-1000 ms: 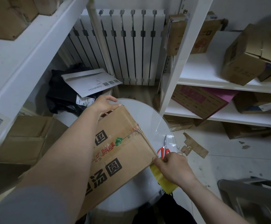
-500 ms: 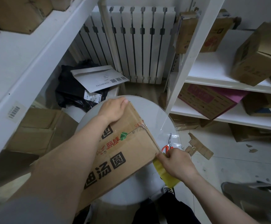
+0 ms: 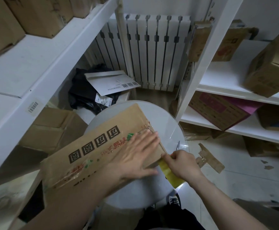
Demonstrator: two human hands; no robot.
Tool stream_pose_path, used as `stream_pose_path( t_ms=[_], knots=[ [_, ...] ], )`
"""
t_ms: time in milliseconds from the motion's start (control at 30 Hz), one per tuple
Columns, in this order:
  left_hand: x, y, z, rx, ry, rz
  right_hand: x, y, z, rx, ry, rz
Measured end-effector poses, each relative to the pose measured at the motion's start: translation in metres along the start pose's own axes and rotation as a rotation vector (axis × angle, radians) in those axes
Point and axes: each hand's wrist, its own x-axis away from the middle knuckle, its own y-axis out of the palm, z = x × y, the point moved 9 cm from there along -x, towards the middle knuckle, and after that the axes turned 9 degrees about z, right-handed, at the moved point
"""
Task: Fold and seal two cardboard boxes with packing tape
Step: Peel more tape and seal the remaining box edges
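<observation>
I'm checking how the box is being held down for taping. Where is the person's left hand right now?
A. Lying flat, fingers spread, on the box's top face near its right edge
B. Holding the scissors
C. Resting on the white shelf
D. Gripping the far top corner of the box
A: the left hand lies palm-down with fingers spread on the cardboard box, beside the edge where the right hand pinches the yellow tape.

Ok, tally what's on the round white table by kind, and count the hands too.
cardboard box: 1
yellow tape: 1
scissors, mostly hidden behind the right hand: 1
hands: 2, left hand flat on the box, right hand gripping the tape
Total: 5
</observation>
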Motion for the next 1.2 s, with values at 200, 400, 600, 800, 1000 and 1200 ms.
stream_pose_path(
  t_ms=[200,400,600,800,1000,1200],
  knots=[
    [-0.014,0.006,0.010,-0.064,-0.004,0.089,-0.020,-0.013,-0.003,-0.015,-0.027,0.062],
    [-0.026,0.005,0.009,-0.025,-0.087,0.058,-0.033,-0.020,0.001,-0.142,0.009,0.060],
    [-0.025,0.006,0.007,-0.010,-0.083,0.060,-0.026,-0.011,0.008,-0.331,-0.003,-0.157],
    [-0.029,-0.007,-0.002,0.266,-0.208,0.263,-0.019,-0.005,0.013,-0.448,-0.027,-0.237],
    [-0.036,-0.013,-0.008,0.201,-0.327,0.398,-0.015,-0.007,0.007,-0.413,-0.119,-0.206],
    [-0.038,-0.009,-0.008,0.174,-0.317,0.409,-0.024,-0.011,0.007,-0.255,-0.136,-0.129]
  ],
)
